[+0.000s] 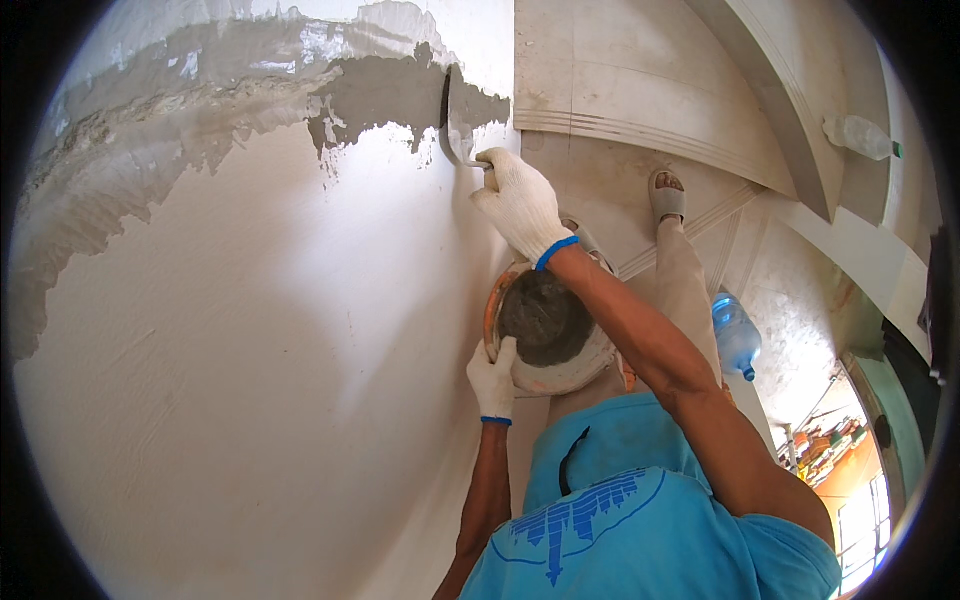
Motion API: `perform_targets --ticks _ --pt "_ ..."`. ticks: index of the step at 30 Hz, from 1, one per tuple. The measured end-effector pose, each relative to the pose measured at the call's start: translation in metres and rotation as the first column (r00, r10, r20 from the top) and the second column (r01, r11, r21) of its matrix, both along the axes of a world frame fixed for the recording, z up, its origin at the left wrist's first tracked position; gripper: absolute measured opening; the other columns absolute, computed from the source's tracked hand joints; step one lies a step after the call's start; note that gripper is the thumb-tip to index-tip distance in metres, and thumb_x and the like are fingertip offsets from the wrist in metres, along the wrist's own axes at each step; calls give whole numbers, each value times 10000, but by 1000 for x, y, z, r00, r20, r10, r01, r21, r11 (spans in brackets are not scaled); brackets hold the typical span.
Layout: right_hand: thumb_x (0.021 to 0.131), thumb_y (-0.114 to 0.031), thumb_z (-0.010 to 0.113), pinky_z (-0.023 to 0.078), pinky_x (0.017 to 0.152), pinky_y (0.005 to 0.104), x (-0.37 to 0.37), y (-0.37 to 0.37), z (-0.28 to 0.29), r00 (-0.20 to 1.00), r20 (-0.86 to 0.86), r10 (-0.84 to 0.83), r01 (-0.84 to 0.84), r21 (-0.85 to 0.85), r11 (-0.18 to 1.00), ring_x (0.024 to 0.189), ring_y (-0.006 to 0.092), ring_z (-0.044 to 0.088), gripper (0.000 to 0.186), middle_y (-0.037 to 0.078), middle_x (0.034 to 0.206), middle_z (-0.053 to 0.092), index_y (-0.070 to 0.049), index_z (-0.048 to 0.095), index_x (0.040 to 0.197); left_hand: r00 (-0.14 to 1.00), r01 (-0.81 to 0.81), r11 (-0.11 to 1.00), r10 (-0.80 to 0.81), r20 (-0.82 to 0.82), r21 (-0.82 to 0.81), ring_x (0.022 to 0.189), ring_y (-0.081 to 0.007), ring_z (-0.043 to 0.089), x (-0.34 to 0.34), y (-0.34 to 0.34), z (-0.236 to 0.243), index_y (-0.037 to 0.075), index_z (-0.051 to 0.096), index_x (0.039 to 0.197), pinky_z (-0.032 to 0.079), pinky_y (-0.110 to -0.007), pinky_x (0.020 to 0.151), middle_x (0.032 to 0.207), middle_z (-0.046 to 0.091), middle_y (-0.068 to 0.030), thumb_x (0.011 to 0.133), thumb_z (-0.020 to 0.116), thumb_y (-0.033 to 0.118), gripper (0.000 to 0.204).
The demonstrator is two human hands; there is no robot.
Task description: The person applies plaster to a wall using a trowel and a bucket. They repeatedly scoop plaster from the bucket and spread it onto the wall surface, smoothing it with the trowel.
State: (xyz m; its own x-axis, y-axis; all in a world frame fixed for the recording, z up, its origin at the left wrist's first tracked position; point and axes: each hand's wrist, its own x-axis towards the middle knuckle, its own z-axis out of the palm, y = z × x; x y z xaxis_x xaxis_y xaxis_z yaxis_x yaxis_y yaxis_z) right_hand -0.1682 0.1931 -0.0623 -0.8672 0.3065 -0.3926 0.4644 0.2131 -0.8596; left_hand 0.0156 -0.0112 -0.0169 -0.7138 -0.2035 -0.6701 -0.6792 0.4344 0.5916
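Note:
My right hand [522, 203], in a white knit glove with a blue cuff, grips a trowel [460, 125] by its handle. The trowel's blade lies against a dark grey patch of wet mortar [380, 95] on the white wall [230, 380]. My left hand [492, 381], gloved the same way, is closed on the near left rim of a round orange bucket [575, 378]. Dark grey mortar [545, 318] sits inside it. My right forearm crosses above the bucket and hides part of its far right side.
Stair steps [650, 70] rise ahead and to the right of the wall. A large blue water bottle [737, 335] lies right of my leg, and a clear plastic bottle [857, 136] rests on a step. My sandalled foot [668, 195] stands near the lowest step.

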Motion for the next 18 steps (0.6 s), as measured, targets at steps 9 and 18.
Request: perform_targets --ticks 9,18 --pt "835 -79 741 567 858 416 28 0 39 975 -215 59 -62 -9 998 951 324 710 539 161 974 695 -25 622 1358 1000 11 1000 -11 22 -8 812 -100 572 0 -1 -2 -40 721 1075 496 -290 758 893 684 -6 1003 760 218 271" --pt "869 -133 708 554 848 404 54 48 57 992 -3 -128 108 -517 849 863 314 696 514 185 935 687 -30 613 1363 999 37 999 -36 19 -23 848 -108 610 -2 -1 -3 -43 729 1099 512 -291 798 934 720 -29 1001 760 226 288"
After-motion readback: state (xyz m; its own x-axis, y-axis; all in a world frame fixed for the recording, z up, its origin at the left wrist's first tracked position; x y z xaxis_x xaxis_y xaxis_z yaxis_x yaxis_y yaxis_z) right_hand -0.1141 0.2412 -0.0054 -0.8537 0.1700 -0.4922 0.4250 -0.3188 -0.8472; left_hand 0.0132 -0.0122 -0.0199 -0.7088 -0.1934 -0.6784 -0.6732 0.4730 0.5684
